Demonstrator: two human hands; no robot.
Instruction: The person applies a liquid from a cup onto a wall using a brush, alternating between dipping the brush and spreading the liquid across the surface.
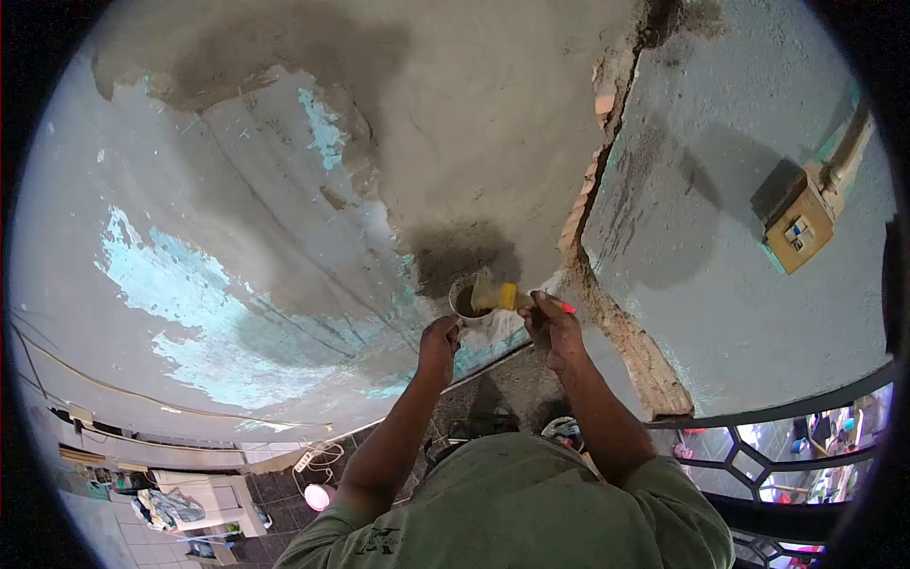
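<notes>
My left hand point(439, 349) is closed on the side of a small pale cup point(471, 317) with dark contents. My right hand point(554, 327) grips the handle of a brush point(509, 296) with a yellow band. The brush's pale bristles point left, over or into the cup; exactly how deep is unclear. Both hands are in front of a wall with damp grey plaster point(483, 142). Just above the cup lies a dark wet patch point(463, 248) on the plaster.
A rough channel with exposed brick point(649, 370) runs down the wall on the right. Beyond it is a yellowish switch box point(799, 232). Peeling turquoise paint point(180, 284) covers the left. A power strip point(303, 462) and cables are at lower left, a dark metal grille point(744, 465) at lower right.
</notes>
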